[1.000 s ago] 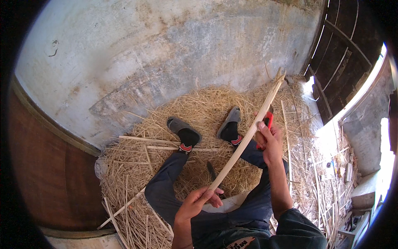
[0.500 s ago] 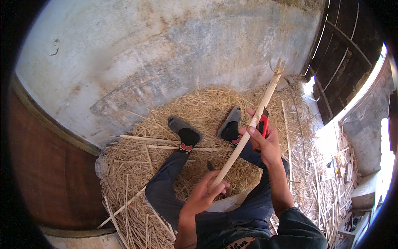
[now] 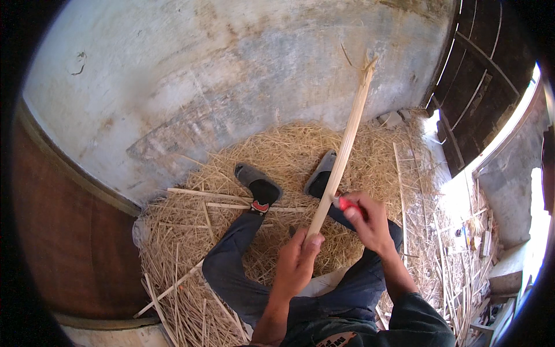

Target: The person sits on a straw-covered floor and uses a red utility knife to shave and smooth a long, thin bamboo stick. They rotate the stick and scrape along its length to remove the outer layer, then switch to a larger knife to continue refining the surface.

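A long pale strip of split wood (image 3: 350, 136) slants up from my lap toward the wall, its far tip frayed into splinters. My left hand (image 3: 296, 263) is closed around its near end, thumb on top. In my right hand (image 3: 371, 224) is a red-handled knife (image 3: 348, 205). Its short blade, partly hidden, meets or nearly meets the strip's right edge just beyond my left hand. A thin curled shaving (image 3: 346, 55) shows beside the frayed tip; whether it is attached I cannot tell.
Straw-like shavings (image 3: 289, 136) cover the floor around my feet. Pale sticks (image 3: 173, 286) lie at the left, with more strips (image 3: 448, 277) at the right. A stained wall (image 3: 243, 75) stands ahead, a brown panel (image 3: 75, 243) at the left, and a dark plank door (image 3: 471, 75) at the right.
The strip has swung left and stands steeper. My right hand with the knife has come down nearer my left hand, its fingers off the strip. My left hand's grip has turned.
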A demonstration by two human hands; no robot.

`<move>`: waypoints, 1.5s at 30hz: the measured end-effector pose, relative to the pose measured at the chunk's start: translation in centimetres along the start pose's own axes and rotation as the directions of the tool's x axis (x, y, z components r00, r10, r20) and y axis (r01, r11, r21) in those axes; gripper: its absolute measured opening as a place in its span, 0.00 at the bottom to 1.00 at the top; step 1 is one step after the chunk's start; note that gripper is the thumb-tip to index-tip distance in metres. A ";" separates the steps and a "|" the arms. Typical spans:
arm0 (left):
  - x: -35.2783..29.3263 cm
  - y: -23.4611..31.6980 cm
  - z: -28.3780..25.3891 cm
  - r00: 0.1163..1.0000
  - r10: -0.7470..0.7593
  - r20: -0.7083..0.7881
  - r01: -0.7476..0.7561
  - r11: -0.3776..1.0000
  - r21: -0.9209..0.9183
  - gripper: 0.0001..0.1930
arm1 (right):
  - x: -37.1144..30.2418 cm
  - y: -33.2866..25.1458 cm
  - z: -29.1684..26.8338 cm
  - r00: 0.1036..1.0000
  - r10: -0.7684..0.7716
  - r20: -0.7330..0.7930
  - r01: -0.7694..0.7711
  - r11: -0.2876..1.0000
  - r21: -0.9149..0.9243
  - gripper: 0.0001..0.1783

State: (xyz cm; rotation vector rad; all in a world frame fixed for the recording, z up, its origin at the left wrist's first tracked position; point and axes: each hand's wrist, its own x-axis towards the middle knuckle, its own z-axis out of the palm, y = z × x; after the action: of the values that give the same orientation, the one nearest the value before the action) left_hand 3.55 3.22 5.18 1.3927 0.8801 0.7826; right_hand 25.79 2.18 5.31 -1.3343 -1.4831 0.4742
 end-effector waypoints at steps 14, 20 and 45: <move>0.0 1.7 1.6 0.989 0.078 -0.127 -0.079 0.997 0.002 0.14 | -2.0 -2.3 0.7 0.938 -0.319 0.138 0.347 0.848 -0.401 0.20; 0.2 1.6 2.0 0.966 0.166 -0.199 -0.136 0.979 0.152 0.18 | -2.1 -2.3 1.2 0.934 -0.339 0.116 0.355 0.839 -0.413 0.20; -0.1 1.5 1.7 0.969 0.140 -0.205 -0.081 0.958 0.274 0.18 | -1.8 -2.6 1.2 0.931 -0.365 0.017 0.323 0.801 -0.505 0.20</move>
State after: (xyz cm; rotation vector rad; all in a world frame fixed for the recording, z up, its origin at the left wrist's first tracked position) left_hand 5.03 2.39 6.61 1.6210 1.1197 0.9470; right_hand 23.26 0.21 6.21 -1.4043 -1.8062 -0.2242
